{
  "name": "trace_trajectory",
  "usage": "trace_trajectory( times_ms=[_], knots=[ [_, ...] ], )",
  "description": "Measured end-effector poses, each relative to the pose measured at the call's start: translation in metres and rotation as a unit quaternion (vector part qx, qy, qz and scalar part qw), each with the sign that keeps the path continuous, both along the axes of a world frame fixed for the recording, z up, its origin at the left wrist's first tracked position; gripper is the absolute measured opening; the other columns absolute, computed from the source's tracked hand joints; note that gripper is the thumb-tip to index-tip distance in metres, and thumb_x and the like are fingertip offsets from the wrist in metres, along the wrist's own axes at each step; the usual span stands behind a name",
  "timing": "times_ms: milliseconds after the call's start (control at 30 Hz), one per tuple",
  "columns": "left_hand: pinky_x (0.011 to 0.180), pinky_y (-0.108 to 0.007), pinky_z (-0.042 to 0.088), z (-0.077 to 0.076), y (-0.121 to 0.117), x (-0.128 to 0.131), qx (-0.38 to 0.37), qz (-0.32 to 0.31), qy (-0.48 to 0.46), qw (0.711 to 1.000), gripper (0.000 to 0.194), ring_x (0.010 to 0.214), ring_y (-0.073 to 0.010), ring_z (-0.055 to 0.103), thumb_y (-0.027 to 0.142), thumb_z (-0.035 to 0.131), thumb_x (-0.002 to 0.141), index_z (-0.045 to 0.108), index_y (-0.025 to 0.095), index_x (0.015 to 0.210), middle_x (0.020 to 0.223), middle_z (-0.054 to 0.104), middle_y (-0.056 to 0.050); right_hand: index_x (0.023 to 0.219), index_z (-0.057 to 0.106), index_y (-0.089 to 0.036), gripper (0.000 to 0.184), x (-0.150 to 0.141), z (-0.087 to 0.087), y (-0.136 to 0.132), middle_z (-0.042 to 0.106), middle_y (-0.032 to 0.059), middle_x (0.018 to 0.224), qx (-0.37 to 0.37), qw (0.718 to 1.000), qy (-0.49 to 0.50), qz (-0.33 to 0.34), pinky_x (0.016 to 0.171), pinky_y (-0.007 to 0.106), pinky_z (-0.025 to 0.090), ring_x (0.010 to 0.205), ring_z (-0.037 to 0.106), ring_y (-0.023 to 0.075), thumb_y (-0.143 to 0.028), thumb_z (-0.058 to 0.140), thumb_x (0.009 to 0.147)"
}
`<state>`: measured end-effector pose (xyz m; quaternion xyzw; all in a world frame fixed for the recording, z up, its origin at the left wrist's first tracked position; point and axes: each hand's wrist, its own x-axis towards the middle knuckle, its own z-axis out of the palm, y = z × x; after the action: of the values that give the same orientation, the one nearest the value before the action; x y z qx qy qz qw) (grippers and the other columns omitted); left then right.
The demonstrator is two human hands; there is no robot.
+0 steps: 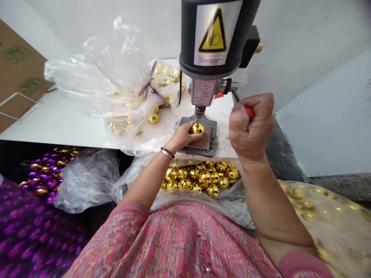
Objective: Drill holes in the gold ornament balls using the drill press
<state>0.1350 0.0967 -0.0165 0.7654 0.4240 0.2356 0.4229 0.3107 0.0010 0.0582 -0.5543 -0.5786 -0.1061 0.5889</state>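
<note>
My left hand (182,136) pinches a gold faceted ball (198,128) and holds it on the brown pad of a small bench drill's base (213,143). The drill bit (198,120) touches the top of the ball. My right hand (251,127) is closed in a fist around the red-tipped lever handle (248,111) of the drill, to the right of the dark drill head (216,36). A clear bag in my lap holds several gold faceted balls (203,178).
On the white table (58,123), a clear plastic bag (116,85) with more gold balls lies left of the drill. A cardboard box (17,73) stands far left. Purple balls in bags (43,173) sit low left; another gold-filled bag (327,216) lies right.
</note>
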Motion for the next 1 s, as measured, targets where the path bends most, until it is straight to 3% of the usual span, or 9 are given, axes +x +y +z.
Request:
trace_trajectory(
  times_ms=[267, 467, 633, 767, 900, 1000],
  knots=[
    [0.085, -0.028, 0.052, -0.004, 0.0, 0.001, 0.031, 0.011, 0.027, 0.999, 0.04, 0.09, -0.019, 0.067, 0.026, 0.083, 0.08, 0.076, 0.013, 0.118, 0.104, 0.079, -0.005, 0.094, 0.06, -0.02, 0.026, -0.006, -0.018, 0.006, 0.058, -0.0022, 0.076, 0.1, 0.994, -0.033, -0.037, 0.07, 0.023, 0.048, 0.069, 0.054, 0.0065, -0.041, 0.048, 0.104],
    [0.094, -0.034, 0.055, -0.011, 0.004, 0.0, 0.037, 0.025, 0.04, 0.998, 0.061, 0.1, -0.0229, 0.069, 0.028, 0.086, 0.078, 0.073, 0.013, 0.135, 0.114, 0.079, -0.009, 0.097, 0.057, -0.02, 0.027, -0.003, -0.053, 0.018, 0.062, 0.0011, 0.082, 0.115, 0.992, -0.036, -0.023, 0.073, 0.027, 0.052, 0.074, 0.06, 0.0094, -0.042, 0.045, 0.105],
    [0.089, -0.032, 0.054, -0.008, 0.002, 0.0, 0.028, 0.012, 0.034, 0.999, 0.05, 0.094, -0.0213, 0.069, 0.028, 0.085, 0.079, 0.075, 0.013, 0.125, 0.109, 0.079, -0.007, 0.103, 0.056, -0.021, 0.024, 0.002, -0.071, 0.025, 0.062, 0.0033, 0.087, 0.113, 0.993, -0.037, 0.004, 0.079, 0.03, 0.056, 0.08, 0.061, 0.0116, -0.043, 0.047, 0.103],
    [0.081, -0.029, 0.052, -0.003, -0.003, 0.0, 0.009, 0.021, 0.023, 0.999, 0.041, 0.088, -0.0191, 0.068, 0.028, 0.083, 0.08, 0.075, 0.015, 0.119, 0.102, 0.079, -0.004, 0.096, 0.056, -0.02, 0.033, -0.003, -0.048, 0.017, 0.059, 0.0015, 0.082, 0.108, 0.994, -0.015, 0.004, 0.074, 0.026, 0.051, 0.076, 0.057, 0.0099, -0.05, 0.045, 0.104],
    [0.077, -0.028, 0.049, -0.002, -0.009, 0.002, 0.017, 0.045, 0.018, 0.999, 0.037, 0.085, -0.0186, 0.067, 0.028, 0.085, 0.079, 0.074, 0.016, 0.112, 0.097, 0.078, -0.003, 0.094, 0.053, -0.019, 0.034, -0.009, 0.006, 0.015, 0.055, -0.0021, 0.079, 0.09, 0.995, 0.034, -0.008, 0.071, 0.024, 0.044, 0.069, 0.05, 0.0063, -0.047, 0.04, 0.107],
    [0.075, -0.027, 0.049, -0.001, -0.013, 0.003, 0.024, 0.06, 0.014, 0.998, 0.036, 0.084, -0.0179, 0.066, 0.027, 0.085, 0.078, 0.072, 0.016, 0.11, 0.095, 0.077, -0.002, 0.088, 0.046, -0.018, 0.028, -0.006, 0.045, 0.026, 0.051, -0.0043, 0.075, 0.015, 0.994, 0.105, -0.01, 0.074, 0.023, 0.042, 0.066, 0.044, 0.0044, -0.039, 0.041, 0.105]
  ],
)
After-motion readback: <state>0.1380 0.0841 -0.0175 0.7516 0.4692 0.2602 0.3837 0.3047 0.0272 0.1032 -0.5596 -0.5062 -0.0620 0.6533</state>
